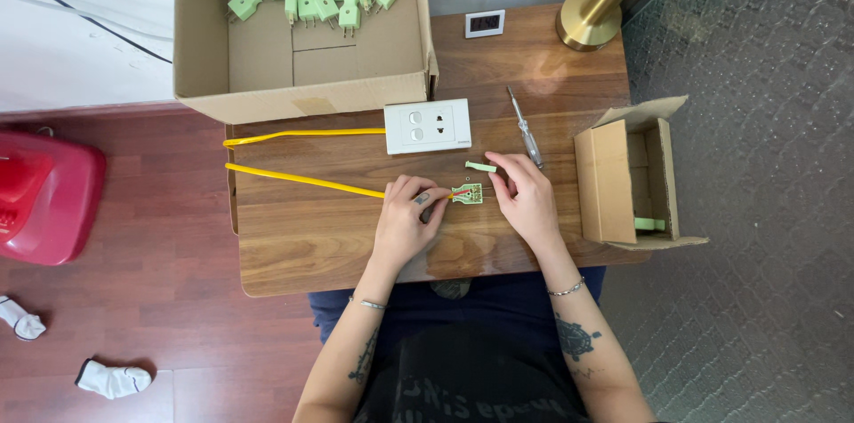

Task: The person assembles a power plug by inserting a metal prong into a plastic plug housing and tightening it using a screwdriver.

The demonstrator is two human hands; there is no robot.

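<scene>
At mid-bench (294,245), the yellow cable (302,179) was pinched in the left hand (405,218) fingers at the green plug base (468,194). The base was steadied by the right hand (527,201) fingertips; the wires would best be kept pressed flat.

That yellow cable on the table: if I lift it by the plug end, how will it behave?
The yellow cable will probably flop and trail, being long, thin and looped off the table edge. It looks light. The left hand pins it by the open green plug, so it may tug.

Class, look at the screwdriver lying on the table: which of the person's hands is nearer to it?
Right. The right hand lies just below the screwdriver, fingertips near its tip; the left hand is farther, down-left of it.
</scene>
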